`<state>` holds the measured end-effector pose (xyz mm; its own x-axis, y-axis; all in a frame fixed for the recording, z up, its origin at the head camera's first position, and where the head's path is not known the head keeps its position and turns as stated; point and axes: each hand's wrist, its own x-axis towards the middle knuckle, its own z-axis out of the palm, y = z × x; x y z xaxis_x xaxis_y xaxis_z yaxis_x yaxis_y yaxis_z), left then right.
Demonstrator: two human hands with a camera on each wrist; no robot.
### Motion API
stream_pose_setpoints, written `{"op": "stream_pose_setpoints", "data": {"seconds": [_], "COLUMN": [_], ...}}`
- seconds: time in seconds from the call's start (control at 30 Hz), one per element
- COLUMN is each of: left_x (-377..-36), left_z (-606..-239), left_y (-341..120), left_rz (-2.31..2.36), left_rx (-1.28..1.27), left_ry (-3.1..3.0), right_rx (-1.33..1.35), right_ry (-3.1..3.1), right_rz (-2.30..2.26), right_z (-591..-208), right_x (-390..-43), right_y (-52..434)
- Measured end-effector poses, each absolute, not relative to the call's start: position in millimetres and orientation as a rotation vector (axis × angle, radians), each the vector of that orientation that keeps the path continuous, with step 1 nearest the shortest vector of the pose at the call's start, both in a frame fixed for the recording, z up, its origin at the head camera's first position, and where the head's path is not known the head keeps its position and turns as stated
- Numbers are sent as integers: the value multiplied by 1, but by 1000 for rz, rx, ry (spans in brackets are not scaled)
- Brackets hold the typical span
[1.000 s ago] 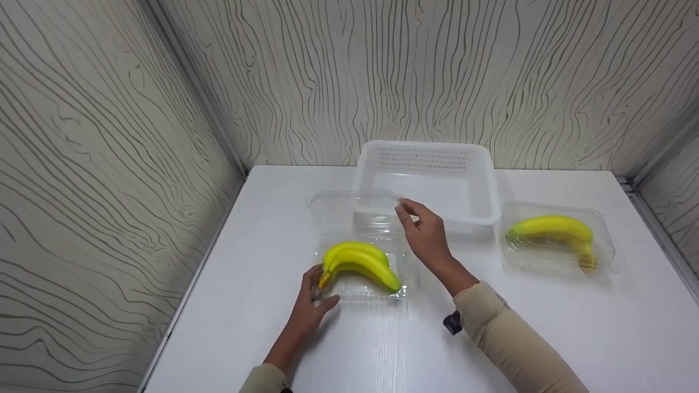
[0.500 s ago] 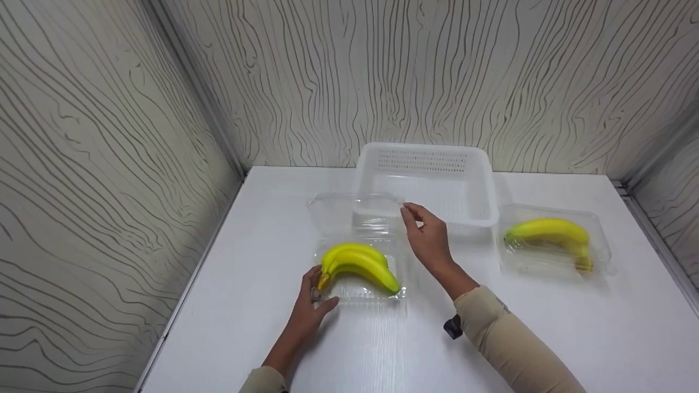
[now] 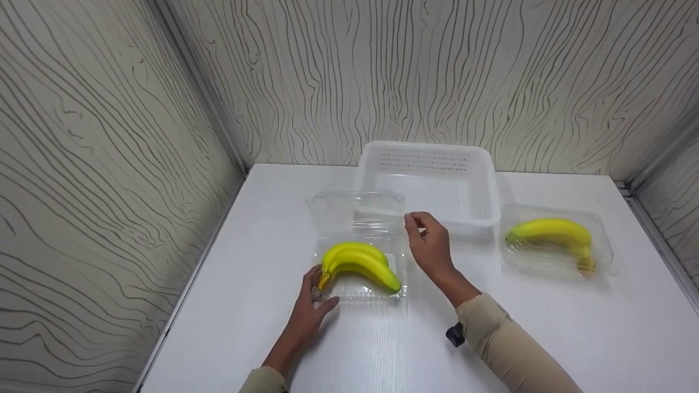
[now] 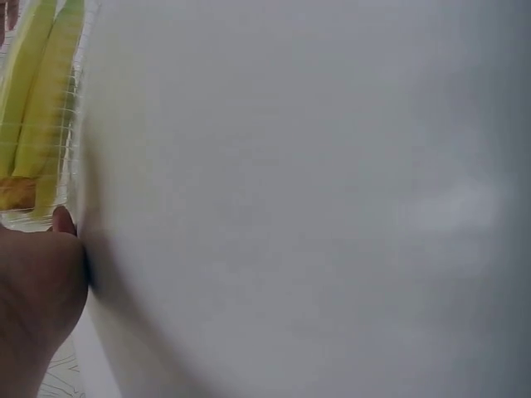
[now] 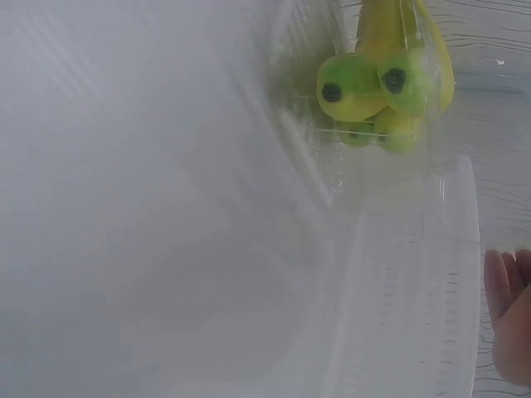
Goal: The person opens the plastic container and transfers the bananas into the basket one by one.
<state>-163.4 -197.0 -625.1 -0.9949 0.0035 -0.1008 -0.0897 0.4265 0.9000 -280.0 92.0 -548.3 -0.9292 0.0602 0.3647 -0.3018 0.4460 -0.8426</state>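
A bunch of yellow bananas (image 3: 357,262) lies in a clear plastic clamshell container (image 3: 360,295), whose lid (image 3: 355,210) stands raised at the back. My left hand (image 3: 308,303) grips the container's near left corner, fingers along the side and thumb at the front edge. In the left wrist view the bananas (image 4: 33,108) show beyond the heel of that hand (image 4: 37,290). My right hand (image 3: 431,243) has loosely bent fingers, their tips right by the lid's right edge. The right wrist view shows this hand (image 5: 513,307) at the far right, below the green banana tips (image 5: 353,87).
A white plastic basket (image 3: 490,191) stands behind the container at the back wall. To the right sits a second clear container (image 3: 603,234), shut, with bananas (image 3: 551,226) inside. All rest on a white table (image 3: 246,262) between patterned walls.
My right hand has come down and slightly right, from the lid's upper right corner to beside its right edge. The lid still stands raised. My left hand keeps its place.
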Motion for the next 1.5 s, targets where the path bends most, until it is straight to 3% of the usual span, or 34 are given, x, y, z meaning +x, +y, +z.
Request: {"op": "stream_pose_setpoints", "data": {"seconds": [0.37,0.73,1.17,1.5], "left_x": [-162,-163,-162,-163], "left_z": [-624,-621,-622,-622], "left_y": [-198,-195,-195,-195], "left_rz": [1660,1625,1672,1663], "left_rx": [-67,-133,-164,-161], "left_ry": [2570,2569,2538,2519], "right_rx": [565,981,1139,1065], "right_ry": [-2275,-2557,-2828,-2928], "right_rz": [1403,1031,740,705], "right_z": [-557,-553,-556,-557], "right_x": [-267,-252,-252,-260], "right_y": [88,65,39,35]}}
